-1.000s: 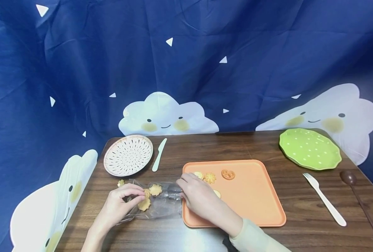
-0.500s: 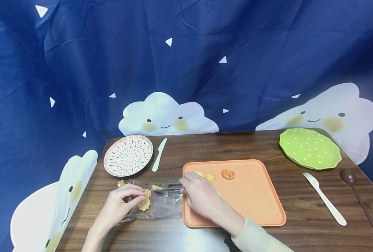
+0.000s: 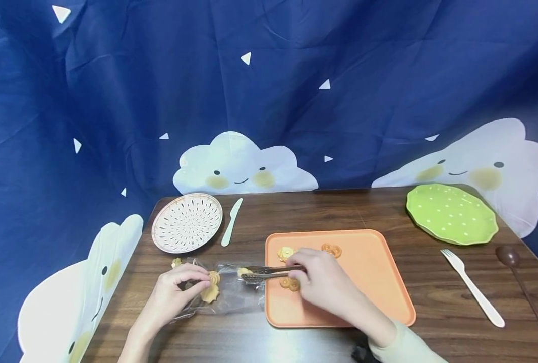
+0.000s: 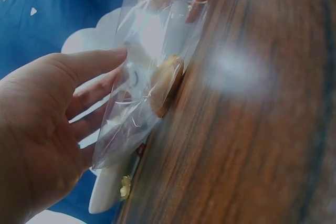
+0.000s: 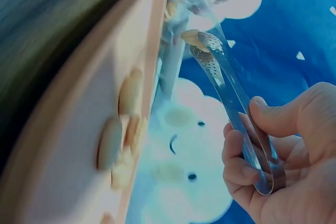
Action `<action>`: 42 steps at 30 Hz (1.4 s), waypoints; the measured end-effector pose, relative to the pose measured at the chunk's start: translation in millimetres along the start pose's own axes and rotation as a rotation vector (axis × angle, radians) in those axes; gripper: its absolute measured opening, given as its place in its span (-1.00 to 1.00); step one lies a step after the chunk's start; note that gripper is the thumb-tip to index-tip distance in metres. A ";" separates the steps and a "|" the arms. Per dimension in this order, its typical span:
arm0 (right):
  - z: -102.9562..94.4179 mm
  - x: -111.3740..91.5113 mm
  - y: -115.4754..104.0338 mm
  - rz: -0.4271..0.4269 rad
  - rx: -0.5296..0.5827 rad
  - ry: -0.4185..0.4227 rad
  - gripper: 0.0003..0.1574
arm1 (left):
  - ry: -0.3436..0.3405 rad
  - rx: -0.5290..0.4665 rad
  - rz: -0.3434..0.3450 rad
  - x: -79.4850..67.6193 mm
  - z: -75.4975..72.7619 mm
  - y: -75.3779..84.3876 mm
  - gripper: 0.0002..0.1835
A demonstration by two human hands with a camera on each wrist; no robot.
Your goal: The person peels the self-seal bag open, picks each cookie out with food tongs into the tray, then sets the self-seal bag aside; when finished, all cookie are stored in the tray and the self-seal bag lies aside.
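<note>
My left hand (image 3: 175, 292) pinches the edge of a clear plastic bag (image 4: 144, 35) on the left of the table. Inside the bag lie scalloped yellow cookies (image 3: 211, 293), partly behind the fingers. My right hand (image 3: 325, 277) is over the orange tray (image 3: 364, 307) and holds metal tongs (image 5: 231, 95) with perforated tips. Between those tips is a pale cookie (image 5: 194, 39), at the bag's mouth close to the tray's left rim. On the tray are a round yellow cookie (image 3: 286, 253) and pretzel-shaped cookies (image 3: 289, 285); the right hand covers part of the group.
Behind the bag stand a patterned white plate (image 3: 187, 224) and a pale green knife (image 3: 231, 222). At the right are a green dotted plate (image 3: 452, 214), a white fork (image 3: 475, 290) and a brown ladle (image 3: 509, 256). A small yellowish piece (image 4: 125, 187) lies beside the left hand.
The right hand has moved right over the tray, drawing the tongs with a cookie toward the bag's mouth. A pretzel-shaped cookie has come into sight. The left hand stays in place.
</note>
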State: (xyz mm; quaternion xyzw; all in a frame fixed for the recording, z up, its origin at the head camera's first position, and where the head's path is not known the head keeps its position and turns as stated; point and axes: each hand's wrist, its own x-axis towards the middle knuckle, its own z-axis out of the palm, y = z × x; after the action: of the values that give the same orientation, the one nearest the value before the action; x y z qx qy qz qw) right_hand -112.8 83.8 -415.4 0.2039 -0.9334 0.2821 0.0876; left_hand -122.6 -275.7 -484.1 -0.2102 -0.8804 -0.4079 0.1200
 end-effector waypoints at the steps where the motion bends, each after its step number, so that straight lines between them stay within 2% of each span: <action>1: -6.1 -3.5 4.3 0.031 0.012 -0.005 -0.84 | -0.007 -0.005 -0.011 -0.2 0.0 -0.6 -0.88; 6: -38.3 -21.7 29.7 0.161 0.037 -0.009 -0.78 | -0.026 -0.011 -0.036 -1.9 0.3 -3.2 -0.90; 12: -71.7 -40.0 70.7 0.254 -0.005 0.004 -0.80 | -0.034 -0.015 -0.050 -0.5 0.4 -1.8 -0.90; 18: -85.8 -53.0 95.7 0.372 -0.055 -0.025 -0.91 | -0.026 0.001 -0.034 0.5 -1.8 1.2 -0.88; 24: -88.8 -61.8 104.2 0.403 -0.086 -0.053 -0.94 | -0.033 0.013 -0.035 1.2 -1.7 0.7 -0.87; 35: -100.6 -66.2 117.4 0.401 -0.147 -0.088 -0.90 | -0.018 0.014 -0.014 -0.2 -0.6 2.0 -0.87; 39: -106.5 -66.3 119.8 0.370 -0.153 -0.079 -0.87 | -0.009 0.012 0.002 0.3 -0.1 2.8 -0.88; 42: -107.4 -66.2 117.4 0.300 -0.163 -0.031 -0.85 | 0.003 0.002 0.021 1.7 0.2 4.7 -0.86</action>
State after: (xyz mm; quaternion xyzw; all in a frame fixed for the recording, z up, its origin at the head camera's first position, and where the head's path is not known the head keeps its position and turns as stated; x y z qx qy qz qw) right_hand -98.3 255.0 -402.8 0.0588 -0.9744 0.2122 0.0463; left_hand -121.9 -272.4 -480.4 -0.2188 -0.8784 -0.4059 0.1258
